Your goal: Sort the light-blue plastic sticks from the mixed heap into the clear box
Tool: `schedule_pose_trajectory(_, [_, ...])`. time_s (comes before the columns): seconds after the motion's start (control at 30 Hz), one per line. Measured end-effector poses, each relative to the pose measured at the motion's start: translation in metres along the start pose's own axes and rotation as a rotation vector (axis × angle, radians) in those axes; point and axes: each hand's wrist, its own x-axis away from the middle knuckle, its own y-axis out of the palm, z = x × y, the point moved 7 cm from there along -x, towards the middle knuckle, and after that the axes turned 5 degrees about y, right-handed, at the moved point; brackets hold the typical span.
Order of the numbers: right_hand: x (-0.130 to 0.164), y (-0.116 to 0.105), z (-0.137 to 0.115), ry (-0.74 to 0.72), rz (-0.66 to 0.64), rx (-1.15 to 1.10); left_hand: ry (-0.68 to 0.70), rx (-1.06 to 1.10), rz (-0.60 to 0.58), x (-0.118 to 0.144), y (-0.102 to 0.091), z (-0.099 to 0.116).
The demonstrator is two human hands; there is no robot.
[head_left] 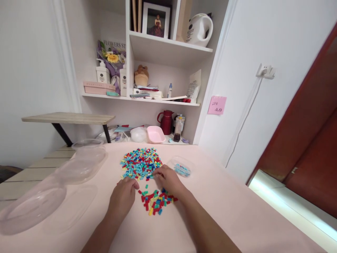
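A large pile of small toy bricks, mostly light blue with red, yellow, green and dark blue, lies on the pink table. Nearer to me is a smaller spread of bricks, mainly red, yellow, green and blue. My right hand reaches between the two, fingertips bent together at the big pile's right front edge; anything in them is hidden. To the left of the small spread, my left hand rests with curled fingers, and its grip is hidden too. A clear plastic box holding light blue bricks sits right of my right hand.
Clear plastic containers and lids stand along the table's left side. At the back are a pink tray, a red jug and a bottle beneath white shelves. A wooden stand rises at the left.
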Motion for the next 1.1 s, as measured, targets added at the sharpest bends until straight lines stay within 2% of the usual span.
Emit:
schedule_pose_trajectory(0.13, [0.001, 0.013, 0.001, 0.033, -0.081, 0.099, 0.002, -0.014, 0.0, 0.001, 0.0, 0.001])
schedule_pose_trajectory(0.27, [0.0, 0.015, 0.003, 0.018, -0.123, 0.041, 0.003, -0.02, -0.001, 0.001, 0.0, 0.002])
schedule_pose_trajectory(0.47, [0.0, 0.013, 0.01, 0.043, -0.091, 0.005, 0.004, -0.018, -0.008, 0.001, 0.001, 0.0])
schedule_pose_trajectory(0.8, [0.0, 0.016, 0.015, 0.081, -0.139, 0.012, 0.01, -0.005, -0.007, 0.001, 0.002, 0.001])
schedule_pose_trajectory(1.0, [0.002, 0.011, 0.014, 0.131, -0.106, 0.107, 0.011, -0.017, -0.016, 0.002, 0.002, 0.001])
schedule_pose_trajectory(1.1, [0.001, -0.008, 0.012, 0.112, 0.05, 0.13, 0.016, -0.013, -0.017, 0.002, 0.002, 0.0])
